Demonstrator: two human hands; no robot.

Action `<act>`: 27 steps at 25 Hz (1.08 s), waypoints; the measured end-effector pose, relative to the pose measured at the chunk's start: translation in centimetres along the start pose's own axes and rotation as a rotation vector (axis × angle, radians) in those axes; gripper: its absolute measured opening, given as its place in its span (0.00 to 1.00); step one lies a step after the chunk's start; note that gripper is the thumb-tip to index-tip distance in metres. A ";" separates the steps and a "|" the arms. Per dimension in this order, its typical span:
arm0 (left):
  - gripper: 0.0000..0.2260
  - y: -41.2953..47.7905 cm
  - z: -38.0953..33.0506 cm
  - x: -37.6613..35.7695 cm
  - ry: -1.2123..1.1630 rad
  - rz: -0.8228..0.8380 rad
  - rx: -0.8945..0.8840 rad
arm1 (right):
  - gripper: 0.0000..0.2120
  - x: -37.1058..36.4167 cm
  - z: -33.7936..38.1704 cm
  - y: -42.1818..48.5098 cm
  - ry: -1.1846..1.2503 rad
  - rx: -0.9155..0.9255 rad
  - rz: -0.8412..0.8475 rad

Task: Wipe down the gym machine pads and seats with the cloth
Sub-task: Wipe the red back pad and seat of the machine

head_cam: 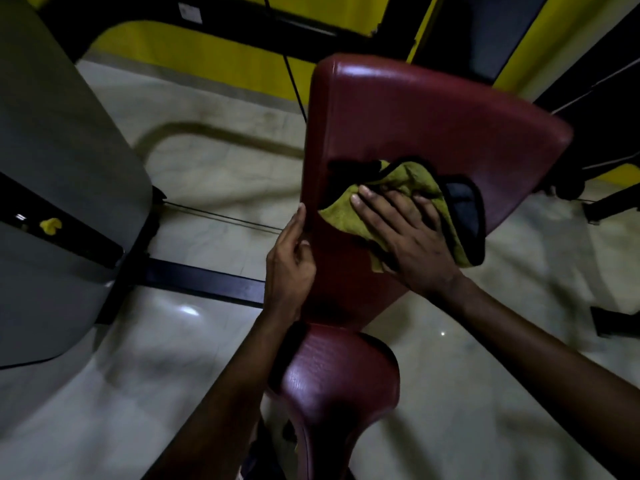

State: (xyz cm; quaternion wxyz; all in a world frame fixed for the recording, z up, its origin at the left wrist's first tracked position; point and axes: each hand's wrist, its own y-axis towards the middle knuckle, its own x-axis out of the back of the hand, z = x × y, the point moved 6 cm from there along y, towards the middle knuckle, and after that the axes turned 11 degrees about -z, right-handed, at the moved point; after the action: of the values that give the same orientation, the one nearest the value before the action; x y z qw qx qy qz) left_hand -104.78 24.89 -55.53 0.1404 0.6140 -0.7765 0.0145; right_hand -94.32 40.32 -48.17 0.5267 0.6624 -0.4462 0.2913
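Note:
A large dark red padded backrest [415, 116] fills the upper middle of the head view. Below it sits a smaller dark red seat pad [339, 382]. A yellow-green cloth with a black edge [415, 174] lies on the backrest. My right hand [405, 233] presses flat on the cloth, fingers spread. My left hand [291, 265] grips the left edge of the backrest, thumb on the front face.
A grey machine housing [59, 150] with a black slot stands at the left. A black floor bar [204, 282] and a thin cable [221, 218] run between it and the pads. Pale glossy floor tiles [485, 358] surround the machine. Yellow and black walls rise behind.

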 end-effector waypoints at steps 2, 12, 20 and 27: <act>0.30 1.0 -1.7 0.1 0.053 0.020 -0.066 | 0.39 0.5 -0.1 1.0 -0.003 0.054 0.029; 0.24 2.7 -3.6 -0.1 0.059 -0.055 0.006 | 0.35 2.5 -1.1 7.4 0.013 -0.180 -0.143; 0.22 5.5 -13.3 -1.8 0.218 0.004 -0.539 | 0.33 2.0 -5.8 0.2 -0.048 -0.671 -0.349; 0.28 5.4 -12.4 -3.8 0.482 0.013 -0.695 | 0.34 3.5 -5.0 6.4 0.087 -0.480 -0.325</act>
State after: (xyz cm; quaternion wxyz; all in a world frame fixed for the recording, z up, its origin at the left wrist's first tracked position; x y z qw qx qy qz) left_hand -106.66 32.24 -43.77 0.5166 0.5044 -0.6839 -0.1043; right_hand -98.18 43.86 -40.98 0.7267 0.5683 -0.3675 0.1174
